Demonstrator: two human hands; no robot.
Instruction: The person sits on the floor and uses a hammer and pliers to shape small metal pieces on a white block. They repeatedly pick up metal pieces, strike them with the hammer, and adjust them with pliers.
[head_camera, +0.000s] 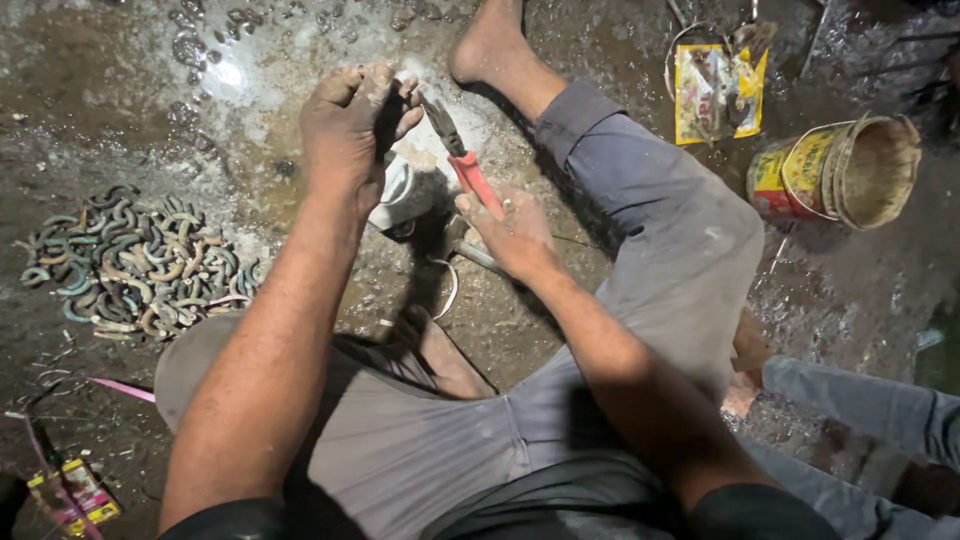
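Right, down on the wet, gritty floor (120, 130) the two hands sit close together in the middle of the view. The right hand (515, 235) is curled tight round the red handles of a pair of pliers (462, 165), and the tool's long axis runs up and to the left — handles low in the palm, dark nose pointing straight at the other hand. The left hand (352, 125) is raised just beside that nose, fingers bunched and pinched together as if gripping something small, though what sits between those fingertips is too dark and too small to make out. So the relation that counts here: the plier tip lies just right of the left fingertips, near enough to be almost touching, and whether metal meets finger I cannot tell. Beneath the left hand a pale, rounded container (400, 195) rests on the floor, partly hidden by the wrist. Well off on the left-hand side lies a heap of curved, hook-like metal pieces (140, 265), greenish and brown — apart from both hands, and the left arm is plainly the nearer one to it. The person's leg in grey trousers (650, 220) stretches up past the pliers, bare foot (490, 45) at the top. Over on the far side a yellow-and-red tin (820, 170) lies tipped on its side, with a yellow packet (715, 90) above it.
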